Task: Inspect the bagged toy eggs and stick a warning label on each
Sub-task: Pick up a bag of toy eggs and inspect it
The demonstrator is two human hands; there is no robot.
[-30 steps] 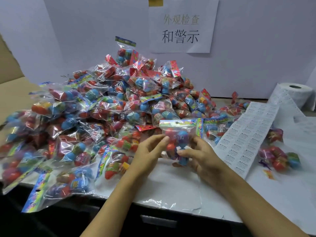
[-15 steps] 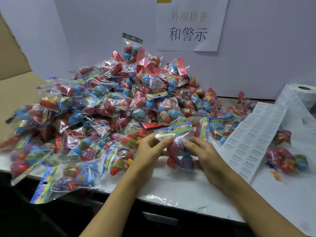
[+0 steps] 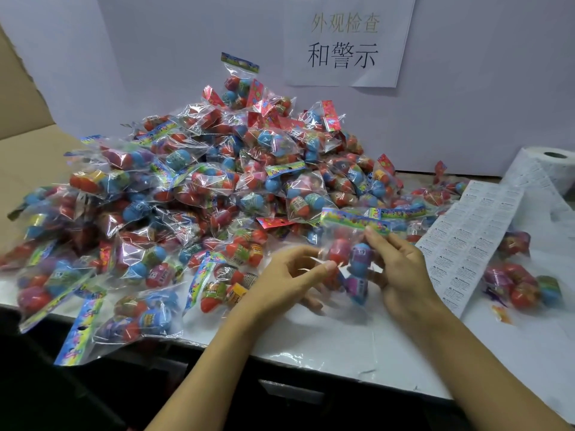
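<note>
Heap of clear crinkly bags of coloured toy eggs (image 3: 199,194) at 10 o'clock on the white bench (image 3: 342,346). Left hand (image 3: 289,281) and right hand (image 3: 401,272), fingers pinching one clear bag of eggs (image 3: 348,253) at centre: light, slippery film, likely best held by its stiff printed header. White label sheet (image 3: 473,241) at 3 o'clock.

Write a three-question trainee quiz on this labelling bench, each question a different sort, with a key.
1. True or false: the held bag is gripped by both the left hand and the right hand.
2. Where does the label sheet lie? A) on top of the big pile B) on the table, right of the hands C) taped to the wall sign
3. Fill in: the label roll stands at the far ____ of the table.

Key: 1 true; 2 B; 3 right.
</note>
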